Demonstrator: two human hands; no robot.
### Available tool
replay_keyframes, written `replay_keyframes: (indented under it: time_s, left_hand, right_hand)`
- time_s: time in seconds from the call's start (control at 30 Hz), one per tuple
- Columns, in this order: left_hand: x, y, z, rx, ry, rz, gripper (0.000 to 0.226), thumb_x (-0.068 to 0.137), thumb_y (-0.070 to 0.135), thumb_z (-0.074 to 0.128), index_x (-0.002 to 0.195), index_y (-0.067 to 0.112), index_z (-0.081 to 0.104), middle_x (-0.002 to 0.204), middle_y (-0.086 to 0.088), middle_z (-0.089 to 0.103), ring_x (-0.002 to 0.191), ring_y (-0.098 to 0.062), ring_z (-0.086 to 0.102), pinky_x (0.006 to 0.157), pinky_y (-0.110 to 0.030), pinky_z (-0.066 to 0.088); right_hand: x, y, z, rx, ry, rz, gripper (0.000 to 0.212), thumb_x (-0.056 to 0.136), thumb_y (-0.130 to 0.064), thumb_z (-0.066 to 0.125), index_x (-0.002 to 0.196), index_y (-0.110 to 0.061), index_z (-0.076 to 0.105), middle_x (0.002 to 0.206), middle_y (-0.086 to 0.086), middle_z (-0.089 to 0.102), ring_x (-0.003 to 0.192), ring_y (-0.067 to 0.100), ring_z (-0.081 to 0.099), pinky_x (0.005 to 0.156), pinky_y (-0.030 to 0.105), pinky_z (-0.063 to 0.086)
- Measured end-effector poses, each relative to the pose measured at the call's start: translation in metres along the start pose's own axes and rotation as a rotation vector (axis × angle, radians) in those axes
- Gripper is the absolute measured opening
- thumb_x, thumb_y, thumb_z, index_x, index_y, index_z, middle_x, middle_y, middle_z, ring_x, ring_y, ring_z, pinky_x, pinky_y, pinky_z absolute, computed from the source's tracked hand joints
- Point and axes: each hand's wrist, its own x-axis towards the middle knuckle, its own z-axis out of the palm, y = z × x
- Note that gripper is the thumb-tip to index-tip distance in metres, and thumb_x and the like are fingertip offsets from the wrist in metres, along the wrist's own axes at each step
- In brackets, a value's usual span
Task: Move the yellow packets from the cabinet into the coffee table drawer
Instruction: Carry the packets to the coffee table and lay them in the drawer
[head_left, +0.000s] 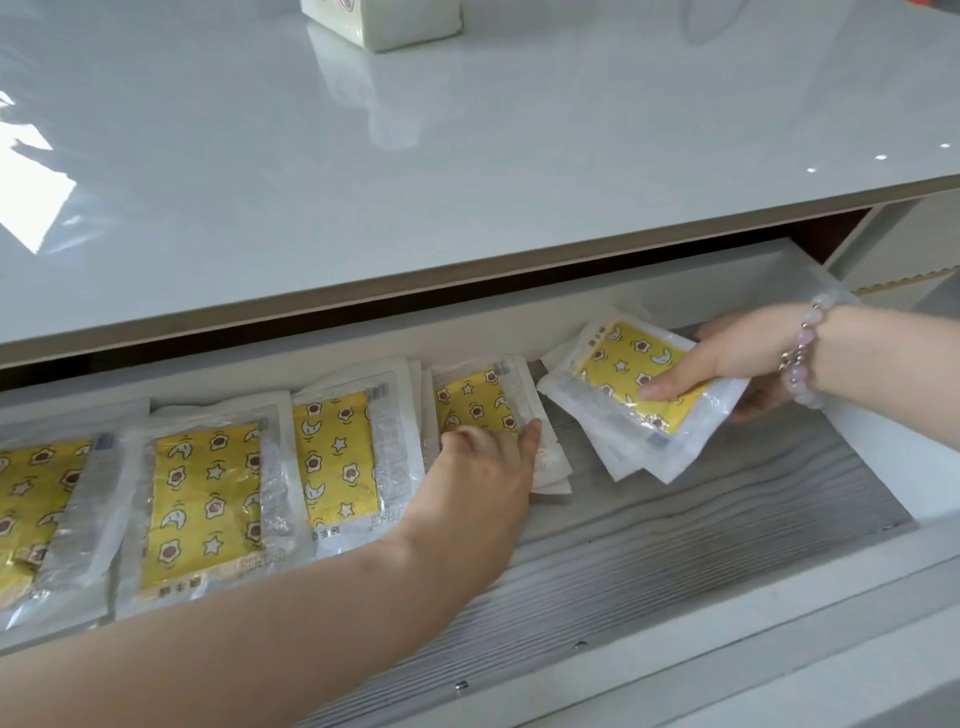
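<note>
Task well along: four lots of yellow packets already lie side by side along the back of the open coffee table drawer, below the tabletop; cabinet not in view, so qty left unknown. Right hand grips a further stack at the drawer's right end, thumb on top, not yet laid flat. Left hand: fingers loosely spread, resting on the rightmost laid packet, gripping nothing.
</note>
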Motion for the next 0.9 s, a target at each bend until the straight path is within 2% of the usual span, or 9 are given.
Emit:
replay_keyframes:
  time_s: [0.1, 0.17, 0.2, 0.27, 0.4, 0.6, 0.73, 0.83, 0.9]
  left_hand:
    - [-0.004, -0.005, -0.005, -0.008, 0.071, -0.029, 0.065, 0.100, 0.024, 0.024, 0.146, -0.006, -0.010, 0.122, -0.021, 0.043, 0.109, -0.034, 0.045, 0.091, -0.041, 0.037]
    - [-0.010, -0.014, -0.008, -0.109, 0.238, -0.097, 0.063, 0.097, 0.042, 0.028, 0.137, -0.006, 0.038, 0.105, -0.013, 0.057, 0.092, -0.028, 0.055, 0.079, -0.035, 0.045]
    - [-0.016, -0.018, -0.012, -0.198, 0.330, -0.121, 0.061, 0.091, 0.049, 0.030, 0.109, 0.001, 0.063, 0.085, -0.007, 0.062, 0.074, -0.023, 0.058, 0.064, -0.030, 0.046]
    - [-0.026, -0.026, -0.020, -0.361, 0.552, -0.096, 0.053, 0.083, 0.056, 0.036, 0.072, 0.010, 0.061, 0.064, -0.002, 0.055, 0.051, -0.020, 0.050, 0.045, -0.024, 0.037]
    - [-0.035, -0.036, -0.037, -0.374, 0.662, -0.083, 0.049, 0.086, 0.052, 0.043, 0.087, 0.008, 0.063, 0.079, -0.005, 0.059, 0.054, -0.021, 0.053, 0.040, -0.024, 0.035]
    - [-0.027, -0.020, -0.008, -0.239, 0.623, -0.046, 0.037, 0.076, 0.019, 0.068, 0.104, -0.003, 0.060, 0.078, -0.013, 0.068, 0.050, -0.020, 0.062, 0.029, -0.023, 0.041]
    - [-0.024, -0.013, 0.015, -0.183, 0.573, 0.024, 0.039, 0.061, 0.004, 0.067, 0.099, 0.001, 0.058, 0.070, -0.012, 0.065, 0.061, -0.027, 0.068, 0.034, -0.027, 0.048]
    - [-0.023, -0.012, 0.021, -0.138, 0.544, 0.054, 0.027, 0.062, 0.008, 0.071, 0.089, 0.005, 0.072, 0.075, -0.011, 0.066, 0.079, -0.029, 0.071, 0.043, -0.028, 0.054]
    - [-0.021, -0.013, 0.020, -0.209, 0.507, 0.024, 0.026, 0.060, 0.016, 0.082, 0.081, 0.007, 0.070, 0.081, -0.011, 0.065, 0.081, -0.029, 0.070, 0.041, -0.029, 0.053]
  right_hand:
    - [-0.011, -0.005, -0.002, 0.057, -0.045, -0.035, 0.031, 0.052, -0.033, 0.075, 0.075, -0.015, 0.066, 0.061, -0.003, 0.068, 0.047, 0.005, 0.058, 0.046, 0.016, 0.043]
    - [-0.020, -0.009, -0.001, 0.082, -0.063, -0.074, 0.031, 0.049, -0.035, 0.072, 0.072, -0.014, 0.066, 0.059, -0.003, 0.065, 0.047, 0.005, 0.055, 0.046, 0.017, 0.042]
    - [-0.024, -0.011, 0.001, 0.102, -0.078, -0.096, 0.031, 0.049, -0.036, 0.071, 0.071, -0.014, 0.066, 0.059, -0.003, 0.065, 0.048, 0.006, 0.054, 0.047, 0.017, 0.043]
    - [-0.030, -0.014, 0.011, 0.134, -0.101, -0.138, 0.027, 0.055, -0.035, 0.070, 0.071, -0.013, 0.066, 0.059, -0.002, 0.064, 0.051, 0.009, 0.055, 0.047, 0.018, 0.046]
    - [-0.034, -0.017, 0.049, 0.213, -0.159, -0.258, 0.024, 0.087, -0.033, 0.061, 0.078, -0.011, 0.063, 0.058, 0.000, 0.063, 0.052, 0.011, 0.056, 0.048, 0.020, 0.047]
    - [-0.017, -0.019, 0.084, 0.289, -0.201, -0.321, 0.032, 0.101, -0.026, 0.041, 0.083, -0.005, 0.058, 0.067, 0.009, 0.056, 0.059, 0.020, 0.050, 0.052, 0.026, 0.035]
    - [-0.005, -0.015, 0.088, -0.238, -0.090, -0.378, 0.034, 0.103, -0.027, 0.032, 0.109, -0.004, 0.057, 0.079, 0.007, 0.059, 0.068, 0.020, 0.054, 0.064, 0.027, 0.040]
    - [-0.006, -0.017, 0.083, -0.784, 0.056, -0.509, 0.034, 0.102, -0.039, 0.028, 0.087, -0.016, 0.047, 0.082, 0.002, 0.054, 0.078, 0.023, 0.052, 0.058, 0.023, 0.036]
    - [-0.006, -0.022, 0.077, -0.986, 0.136, -0.543, 0.035, 0.101, -0.046, 0.024, 0.093, -0.018, 0.044, 0.085, 0.000, 0.050, 0.074, 0.021, 0.047, 0.053, 0.025, 0.029]
